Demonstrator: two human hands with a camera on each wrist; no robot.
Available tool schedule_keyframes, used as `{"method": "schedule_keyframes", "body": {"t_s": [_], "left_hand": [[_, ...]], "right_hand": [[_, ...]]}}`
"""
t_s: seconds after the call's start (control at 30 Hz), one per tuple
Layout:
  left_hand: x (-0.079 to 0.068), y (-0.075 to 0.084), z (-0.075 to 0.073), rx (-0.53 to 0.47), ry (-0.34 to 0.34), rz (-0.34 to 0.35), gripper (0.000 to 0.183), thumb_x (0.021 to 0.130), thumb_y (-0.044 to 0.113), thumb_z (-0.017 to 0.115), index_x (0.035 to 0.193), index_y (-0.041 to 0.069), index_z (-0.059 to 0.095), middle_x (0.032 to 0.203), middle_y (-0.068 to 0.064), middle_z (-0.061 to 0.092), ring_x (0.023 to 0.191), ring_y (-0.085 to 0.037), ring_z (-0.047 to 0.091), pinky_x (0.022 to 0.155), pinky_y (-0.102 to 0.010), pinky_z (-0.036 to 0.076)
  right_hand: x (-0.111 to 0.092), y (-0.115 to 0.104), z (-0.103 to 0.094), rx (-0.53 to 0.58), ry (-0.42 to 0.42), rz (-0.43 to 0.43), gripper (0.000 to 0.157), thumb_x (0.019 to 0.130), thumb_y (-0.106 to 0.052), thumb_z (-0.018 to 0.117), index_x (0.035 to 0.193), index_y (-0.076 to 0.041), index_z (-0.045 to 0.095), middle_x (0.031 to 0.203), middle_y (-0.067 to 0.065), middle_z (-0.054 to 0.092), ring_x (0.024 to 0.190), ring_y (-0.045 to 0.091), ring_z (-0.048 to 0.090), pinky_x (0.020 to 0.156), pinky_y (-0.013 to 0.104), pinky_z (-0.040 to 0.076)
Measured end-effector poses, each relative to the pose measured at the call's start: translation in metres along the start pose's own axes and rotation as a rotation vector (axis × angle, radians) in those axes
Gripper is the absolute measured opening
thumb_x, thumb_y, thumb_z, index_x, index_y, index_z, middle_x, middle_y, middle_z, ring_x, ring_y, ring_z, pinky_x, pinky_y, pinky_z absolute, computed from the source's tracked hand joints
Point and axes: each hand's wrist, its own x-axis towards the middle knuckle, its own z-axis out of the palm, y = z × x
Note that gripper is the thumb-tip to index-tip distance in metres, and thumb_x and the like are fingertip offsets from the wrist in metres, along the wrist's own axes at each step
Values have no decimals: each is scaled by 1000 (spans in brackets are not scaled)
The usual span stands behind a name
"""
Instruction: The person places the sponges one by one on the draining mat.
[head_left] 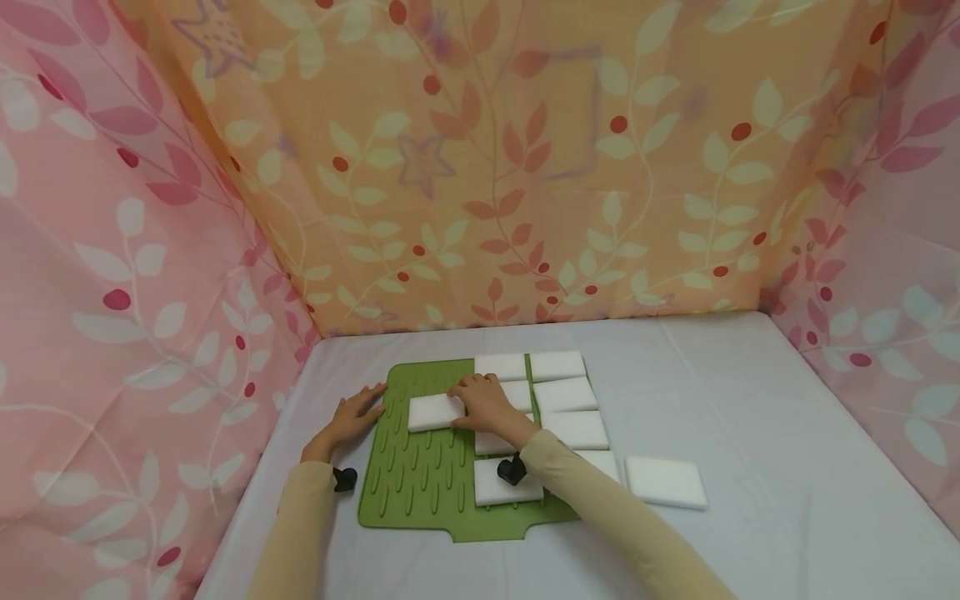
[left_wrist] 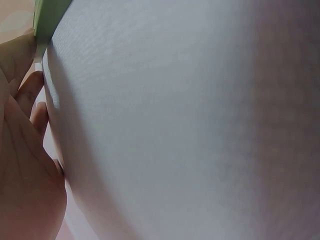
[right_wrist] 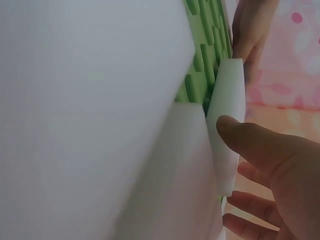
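A green ridged silicone drying mat (head_left: 420, 467) lies on the table. White sponge blocks cover its right half in two columns. My right hand (head_left: 486, 406) pinches one white sponge (head_left: 433, 412) by its right end, over the left part of the mat. In the right wrist view, the thumb (right_wrist: 250, 140) presses on this sponge's face, with fingers behind it. My left hand (head_left: 354, 419) touches the mat's upper left edge with extended fingers. The left wrist view shows its fingers (left_wrist: 31, 92) at the green edge.
One more white sponge (head_left: 666, 482) lies on the white tablecloth (head_left: 795, 467), to the right of the mat. Floral curtains (head_left: 525, 167) stand behind the table and along both sides. A black wrist camera (head_left: 513, 469) hides part of the nearest sponge.
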Motion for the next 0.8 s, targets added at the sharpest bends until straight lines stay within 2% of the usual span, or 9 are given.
{"method": "schedule_keyframes", "body": {"t_s": [0.37,0.57,0.8], "left_hand": [[0,2,0,0,-1,-7,52,97,24,49,143,7,35,146,-19,33,137,-43,21,104,-67,1],[0,0,0,-16,-7,-8,52,97,25,49,144,8,34,147,-19,32,137,-43,19,105,-67,0],[1,-2,1,-14,-14,-24,53,97,29,48,144,10,34,148,-17,31,138,-42,17,106,-65,-1]], "right_hand": [[-4,6,-9,68,-3,11,53,79,-49,68,124,-22,59,122,2,55,113,24,50,101,48,32],[-10,11,-19,105,37,4,51,78,-46,70,122,-21,61,120,2,55,112,24,51,100,50,33],[-18,24,-20,117,82,8,51,78,-46,70,122,-20,61,120,3,55,115,25,50,100,51,32]]}}
